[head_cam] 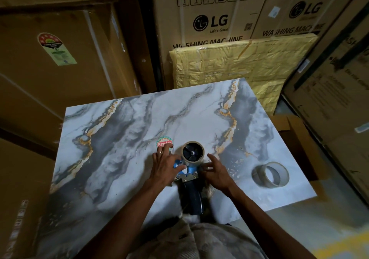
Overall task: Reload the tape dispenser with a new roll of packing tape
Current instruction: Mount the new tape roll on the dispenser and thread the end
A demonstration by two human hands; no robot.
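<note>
Marble-patterned table (123,131) carries everything here. Left of the left grip (165,164) lies only bare slab; a round sticker (164,142) sits just beyond its fingertips. That grip is spread wide, fingers apart, resting on the blue frame of the dispenser (188,176), clamped on nothing. Between the two grips the dispenser lies on its side, a roll (192,152) seated on its hub, handle pointing back at the person. The right grip (216,172) hovers just beside the roll, fingers loosely apart, empty; whether it touches the frame I cannot tell. Well right of it lies a thin, nearly spent ring (270,174). The roll looks mounted, so threading is probably next: find the tape's free end and feed it under the roller toward the blade.
</note>
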